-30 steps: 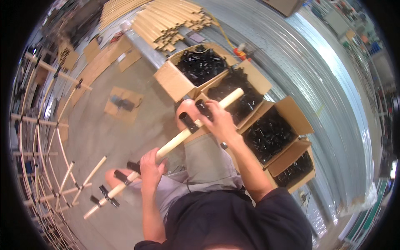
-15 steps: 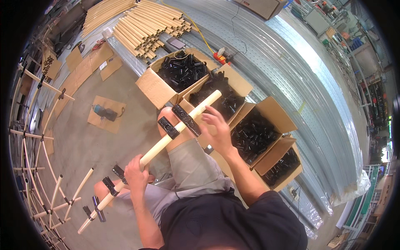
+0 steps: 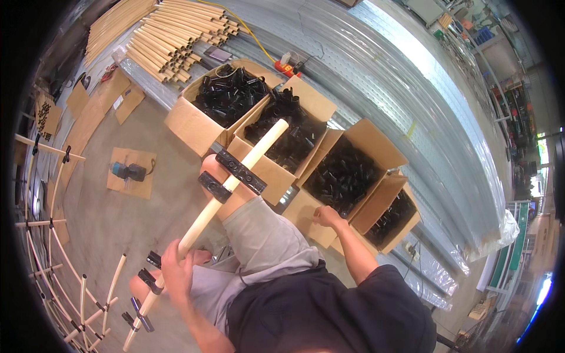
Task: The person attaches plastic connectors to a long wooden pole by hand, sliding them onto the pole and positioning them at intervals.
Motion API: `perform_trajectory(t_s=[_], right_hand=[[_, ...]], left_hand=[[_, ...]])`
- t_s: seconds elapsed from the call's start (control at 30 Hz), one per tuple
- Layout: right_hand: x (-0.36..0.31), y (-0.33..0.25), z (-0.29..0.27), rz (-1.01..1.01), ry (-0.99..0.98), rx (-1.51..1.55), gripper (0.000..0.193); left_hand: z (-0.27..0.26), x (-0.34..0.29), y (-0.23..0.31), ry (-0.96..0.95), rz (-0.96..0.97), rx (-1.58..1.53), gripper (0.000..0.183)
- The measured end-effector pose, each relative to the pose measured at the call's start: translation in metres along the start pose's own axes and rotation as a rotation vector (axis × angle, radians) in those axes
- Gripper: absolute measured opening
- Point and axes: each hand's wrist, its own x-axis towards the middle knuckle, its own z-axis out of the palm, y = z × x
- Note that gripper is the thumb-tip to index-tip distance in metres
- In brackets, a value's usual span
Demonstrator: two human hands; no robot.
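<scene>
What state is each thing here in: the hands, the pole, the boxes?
Left hand: closed around the pole.
Right hand: off the pole, fingers curled, at a box's edge.
Pole: tilted across the knees, two black clamps on its upper part.
Four boxes: open, flaps up, filled with black parts.
Tube stack: lying flat, piled.
Tool: lying on a cardboard sheet.
</scene>
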Motion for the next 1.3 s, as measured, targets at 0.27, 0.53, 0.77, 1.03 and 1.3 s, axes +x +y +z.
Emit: perform_trajectory(t_s=[0.27, 0.53, 0.77, 1.03, 1.3], right_hand=[[0.054, -0.052, -0.078, -0.093, 0.435, 0.338, 0.022], [0.074, -0.342, -0.306, -0.719, 0.748, 0.560, 0.021], [0.292, -0.419, -0.260, -0.501, 0.316, -0.456, 0.017], [0.360, -0.402, -0.213, -0.463, 0.169, -0.649, 0.026], [0.282, -0.298, -0.395, -0.435, 0.339, -0.409, 0.027]], left_hand=[[-0.005, 0.004, 0.013, -0.005, 0.022, 0.036, 0.039], [-0.001, 0.002, 0.036, 0.094, -0.003, -0.043, 0.048], [-0.014, -0.018, 0.030, -0.010, 0.033, -0.036, 0.070], [-0.007, -0.012, 0.014, -0.007, -0.012, -0.034, 0.069], [-0.003, -0.010, 0.012, 0.003, 0.001, -0.028, 0.065]])
